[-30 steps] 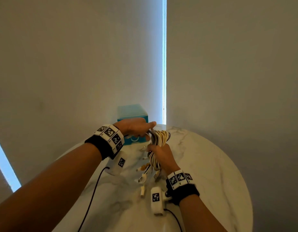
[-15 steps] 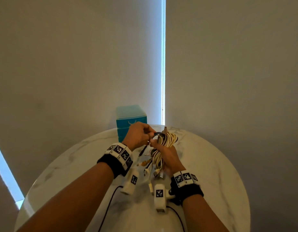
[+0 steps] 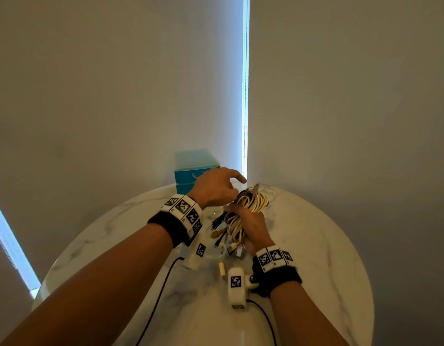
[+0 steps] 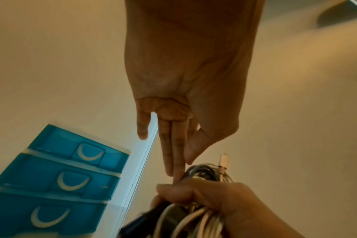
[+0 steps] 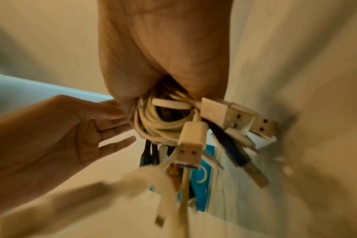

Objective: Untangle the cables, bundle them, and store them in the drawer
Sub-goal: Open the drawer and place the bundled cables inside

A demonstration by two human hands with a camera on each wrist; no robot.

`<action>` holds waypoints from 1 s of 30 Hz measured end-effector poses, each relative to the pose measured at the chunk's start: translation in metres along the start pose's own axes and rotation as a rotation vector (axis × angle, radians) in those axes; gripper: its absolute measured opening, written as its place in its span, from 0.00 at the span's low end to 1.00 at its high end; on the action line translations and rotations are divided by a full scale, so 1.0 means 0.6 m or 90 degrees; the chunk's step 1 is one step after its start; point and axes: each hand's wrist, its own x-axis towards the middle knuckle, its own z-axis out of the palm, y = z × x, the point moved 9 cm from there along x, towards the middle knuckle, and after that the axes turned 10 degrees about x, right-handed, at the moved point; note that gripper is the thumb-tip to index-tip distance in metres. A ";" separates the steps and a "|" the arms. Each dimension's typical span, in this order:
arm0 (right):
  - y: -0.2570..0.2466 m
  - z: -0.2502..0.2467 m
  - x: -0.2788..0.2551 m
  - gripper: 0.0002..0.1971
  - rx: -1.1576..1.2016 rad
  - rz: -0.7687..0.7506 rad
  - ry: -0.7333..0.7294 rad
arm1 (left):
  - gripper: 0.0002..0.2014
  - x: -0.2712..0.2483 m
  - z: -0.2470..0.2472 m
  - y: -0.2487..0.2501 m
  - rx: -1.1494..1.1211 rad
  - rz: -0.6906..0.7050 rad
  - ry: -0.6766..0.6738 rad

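Observation:
A coiled bundle of cream, grey and black cables (image 3: 254, 201) is held upright over the round marble table (image 3: 320, 245). My right hand (image 3: 253, 228) grips the bundle round its middle; several USB plugs (image 5: 224, 112) and loose ends hang below my fist. My left hand (image 3: 217, 188) hovers at the bundle's top with fingers straight. In the left wrist view its fingertips (image 4: 178, 175) touch the top loops (image 4: 206, 172) just above my right thumb. The blue three-drawer unit (image 3: 191, 174) stands at the table's far edge, all drawers (image 4: 61, 178) closed.
White wrist camera modules (image 3: 237, 285) (image 3: 198, 250) hang under both wrists, with black leads trailing toward me over the table. A pale wall with a bright vertical slit (image 3: 245, 96) rises right behind the drawer unit. Bare marble lies left and right of my hands.
My left hand let go of the dark cable it pinched at the bundle's top and straightened its fingers. My right hand keeps its grip on the bundle in about the same place.

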 end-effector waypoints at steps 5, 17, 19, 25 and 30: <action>-0.004 -0.036 0.007 0.15 0.212 0.000 0.065 | 0.49 -0.030 0.062 -0.013 -0.052 -0.022 -0.168; -0.015 -0.066 0.026 0.09 0.245 -0.065 0.127 | 0.27 -0.090 0.128 -0.046 -0.247 -0.152 -0.395; -0.019 -0.068 0.026 0.06 0.194 -0.100 0.146 | 0.21 -0.080 0.113 -0.048 -0.216 -0.159 -0.358; -0.008 -0.071 0.023 0.08 0.279 -0.073 0.172 | 0.34 -0.092 0.127 -0.036 -0.235 -0.231 -0.348; -0.017 -0.073 0.021 0.09 0.311 -0.077 0.162 | 0.28 -0.096 0.160 -0.038 -0.363 -0.269 -0.366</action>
